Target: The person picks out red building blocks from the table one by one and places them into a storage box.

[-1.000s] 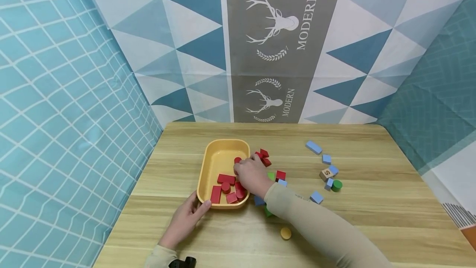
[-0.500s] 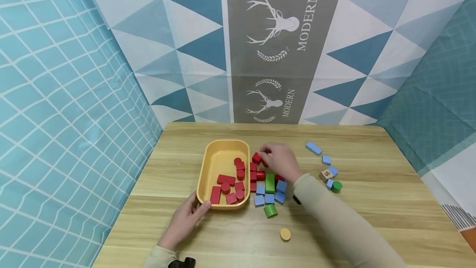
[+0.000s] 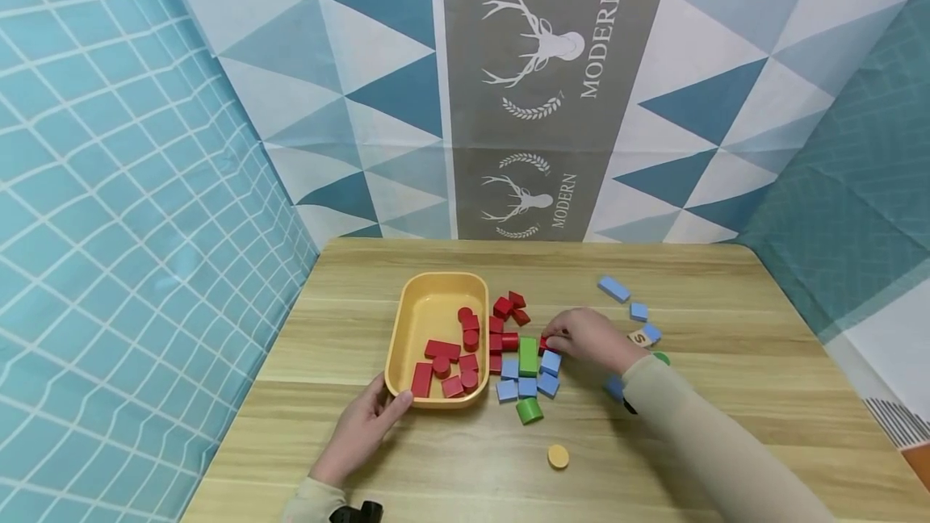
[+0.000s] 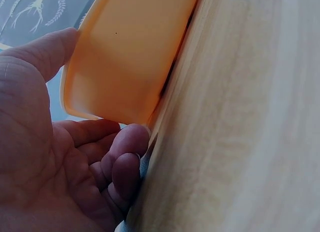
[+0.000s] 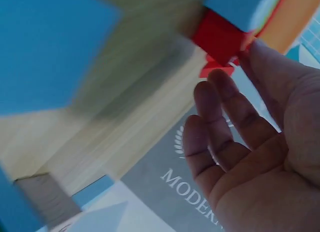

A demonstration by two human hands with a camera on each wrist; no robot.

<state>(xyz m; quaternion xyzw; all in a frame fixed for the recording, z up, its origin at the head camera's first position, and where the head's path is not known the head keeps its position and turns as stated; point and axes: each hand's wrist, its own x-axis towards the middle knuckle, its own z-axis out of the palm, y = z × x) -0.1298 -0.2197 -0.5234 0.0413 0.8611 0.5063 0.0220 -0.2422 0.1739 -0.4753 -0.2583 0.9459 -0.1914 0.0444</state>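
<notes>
The left hand (image 3: 366, 426) has its left thumb (image 4: 47, 52) spread from the bent fingers (image 4: 127, 177). The right arm (image 3: 715, 438) reaches diagonally forward; the right hand (image 3: 592, 337) pinches between right thumb (image 5: 277, 67) and index finger (image 5: 262, 94), the other fingers (image 5: 240, 111) loosely curved.

On the table (image 3: 726, 329) before me lie a tray (image 3: 430, 309) and, right of it, red blocks (image 3: 503, 307), blue blocks (image 3: 526, 387), green blocks (image 3: 527, 357), a lettered block (image 3: 639, 338) and a yellow disc (image 3: 558, 457).
</notes>
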